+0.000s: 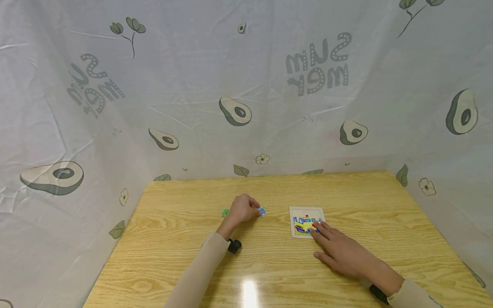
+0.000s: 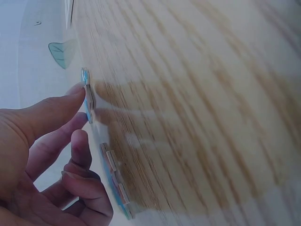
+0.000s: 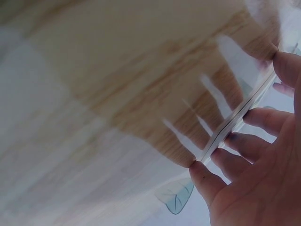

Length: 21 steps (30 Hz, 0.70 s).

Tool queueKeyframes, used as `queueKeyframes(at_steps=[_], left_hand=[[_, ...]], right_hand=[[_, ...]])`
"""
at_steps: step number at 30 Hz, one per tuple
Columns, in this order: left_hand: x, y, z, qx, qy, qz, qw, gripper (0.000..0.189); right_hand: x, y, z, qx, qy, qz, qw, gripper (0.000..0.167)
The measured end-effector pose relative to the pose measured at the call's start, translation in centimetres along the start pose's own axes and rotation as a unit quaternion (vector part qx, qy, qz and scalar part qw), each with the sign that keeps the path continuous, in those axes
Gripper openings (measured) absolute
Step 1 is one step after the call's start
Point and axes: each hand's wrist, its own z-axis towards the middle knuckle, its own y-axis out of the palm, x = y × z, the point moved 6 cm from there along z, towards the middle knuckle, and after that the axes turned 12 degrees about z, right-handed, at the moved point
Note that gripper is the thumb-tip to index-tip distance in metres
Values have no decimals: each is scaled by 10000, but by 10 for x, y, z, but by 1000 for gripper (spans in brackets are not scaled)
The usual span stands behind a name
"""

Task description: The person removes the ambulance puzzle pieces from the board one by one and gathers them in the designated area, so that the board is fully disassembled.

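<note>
My left hand [image 1: 242, 208] pinches a blue jigsaw puzzle piece [image 1: 262, 211] between thumb and fingers, close over the table. In the left wrist view that puzzle piece [image 2: 89, 101] shows edge-on at the thumb tip. Partly hidden behind the same hand lies a green puzzle piece [image 1: 225, 212]. To the right is a square puzzle board [image 1: 308, 209] with a pale frame and a partly assembled picture of a yellow vehicle [image 1: 304, 224]. My right hand [image 1: 340, 251] is spread flat, its fingertips resting on the lower right of the picture.
Both things lie on a wood-grain table [image 1: 215, 273]. A pale curtain [image 1: 192, 77] printed with avocados and leaves encloses the back and sides. A black wrist camera [image 1: 234, 246] sits at the left cuff, low over the tabletop.
</note>
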Motion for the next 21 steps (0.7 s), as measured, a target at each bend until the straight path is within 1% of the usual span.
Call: queueKeyframes(at_steps=[7, 11, 14, 18, 21], left_hand=[[0, 0, 1, -46, 38, -55, 10000, 17], [0, -2, 0, 19, 90, -148, 9998, 20], [4, -10, 0, 235, 201, -303, 9991, 25], [15, -26, 2, 561, 422, -441, 9966, 29], [24, -34, 6, 583, 532, -477, 9957, 28]], right_hand=[[0, 0, 1, 59, -39, -35, 10000, 63], [-1, 0, 1, 63, -57, -24, 10000, 62], [-1, 0, 2, 35, -25, -28, 10000, 63], [-1, -1, 1, 6, -5, -35, 10000, 63], [-3, -1, 1, 48, -76, -56, 9999, 63]])
